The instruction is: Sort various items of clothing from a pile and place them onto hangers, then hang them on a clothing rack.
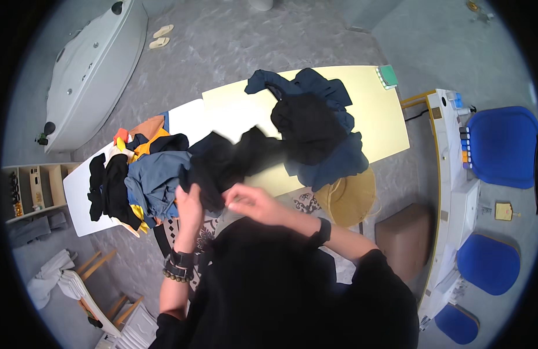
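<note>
Both hands grip a black garment [225, 166] at the near edge of the yellow table [373, 125]: left hand [190, 203] fingers clamped on it, right hand [245, 200] fingers pinched together on it.

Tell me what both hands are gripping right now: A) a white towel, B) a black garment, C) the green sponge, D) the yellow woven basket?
B: the left hand and right hand both pinch the black garment at the table's near edge; the basket sits untouched.
</note>
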A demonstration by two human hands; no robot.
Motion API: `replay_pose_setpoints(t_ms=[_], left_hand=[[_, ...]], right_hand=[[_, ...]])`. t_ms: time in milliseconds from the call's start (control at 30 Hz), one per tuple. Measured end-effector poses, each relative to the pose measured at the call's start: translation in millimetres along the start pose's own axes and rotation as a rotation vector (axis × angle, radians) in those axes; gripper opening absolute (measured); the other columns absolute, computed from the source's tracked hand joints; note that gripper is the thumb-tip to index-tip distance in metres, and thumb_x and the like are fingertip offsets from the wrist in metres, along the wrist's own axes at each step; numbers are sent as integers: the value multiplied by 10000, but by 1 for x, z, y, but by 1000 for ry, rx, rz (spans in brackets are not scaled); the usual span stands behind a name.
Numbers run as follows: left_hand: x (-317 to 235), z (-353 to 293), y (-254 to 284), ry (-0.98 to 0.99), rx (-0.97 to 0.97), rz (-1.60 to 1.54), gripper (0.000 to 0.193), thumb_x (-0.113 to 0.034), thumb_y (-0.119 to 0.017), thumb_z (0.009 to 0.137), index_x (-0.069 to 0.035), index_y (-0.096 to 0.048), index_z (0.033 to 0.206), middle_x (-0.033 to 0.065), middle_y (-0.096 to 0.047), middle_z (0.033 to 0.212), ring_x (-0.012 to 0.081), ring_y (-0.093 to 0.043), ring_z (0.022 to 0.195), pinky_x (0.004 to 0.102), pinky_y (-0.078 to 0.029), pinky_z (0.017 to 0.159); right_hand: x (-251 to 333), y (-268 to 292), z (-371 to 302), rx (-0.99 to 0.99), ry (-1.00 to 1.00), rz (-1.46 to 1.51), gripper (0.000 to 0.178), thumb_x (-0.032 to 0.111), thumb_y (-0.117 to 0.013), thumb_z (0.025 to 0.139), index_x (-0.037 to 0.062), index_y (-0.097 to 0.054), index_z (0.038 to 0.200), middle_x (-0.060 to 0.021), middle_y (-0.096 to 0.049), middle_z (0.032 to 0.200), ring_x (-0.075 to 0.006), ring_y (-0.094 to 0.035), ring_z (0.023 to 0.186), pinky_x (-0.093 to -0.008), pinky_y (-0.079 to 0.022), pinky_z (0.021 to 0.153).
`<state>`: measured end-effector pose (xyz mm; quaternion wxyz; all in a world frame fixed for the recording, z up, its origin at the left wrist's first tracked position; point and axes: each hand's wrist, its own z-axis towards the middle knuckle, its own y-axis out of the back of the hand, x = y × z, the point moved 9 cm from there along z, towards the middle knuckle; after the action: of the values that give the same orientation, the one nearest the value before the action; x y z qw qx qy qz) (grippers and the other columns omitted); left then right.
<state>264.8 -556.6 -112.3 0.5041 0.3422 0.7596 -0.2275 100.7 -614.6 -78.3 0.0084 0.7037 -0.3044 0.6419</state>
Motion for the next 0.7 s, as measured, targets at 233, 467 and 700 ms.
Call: replay_pose_setpoints(t_ms=[233, 467, 700], left_hand=[[-107, 0, 32, -275, 151, -383, 64, -51, -466, 853, -82, -419, 825, -3, -354, 663, 101, -309, 582, 262, -281, 550], [-193, -14, 197, -681, -442, -150, 127, -16, -441, 878, 9, -525, 970, 105, -566, 947, 180, -546, 847, 298, -483, 793], [-196, -14, 217, -634, -790, 813, 677, -270, -633, 950, 13, -305, 1470, 195, -405, 1452, 263, -387, 1354, 390, -331, 1112]], right_hand=[[-121, 244, -58, -936, -130, -312, 408, 92, -676, 852, 5, -506, 1212, -159, -569, 1149, -191, -613, 934, -319, -501, 874], [-87, 356, -96, -1378, -226, -911, 722, 193, -784, 769, -36, -412, 1343, -287, -456, 1350, -410, -488, 1238, -433, -412, 1024], [-71, 315, -42, -1045, 127, -398, 359, 189, -718, 852, -34, -611, 1111, -135, -671, 980, -223, -623, 897, -333, -491, 837]])
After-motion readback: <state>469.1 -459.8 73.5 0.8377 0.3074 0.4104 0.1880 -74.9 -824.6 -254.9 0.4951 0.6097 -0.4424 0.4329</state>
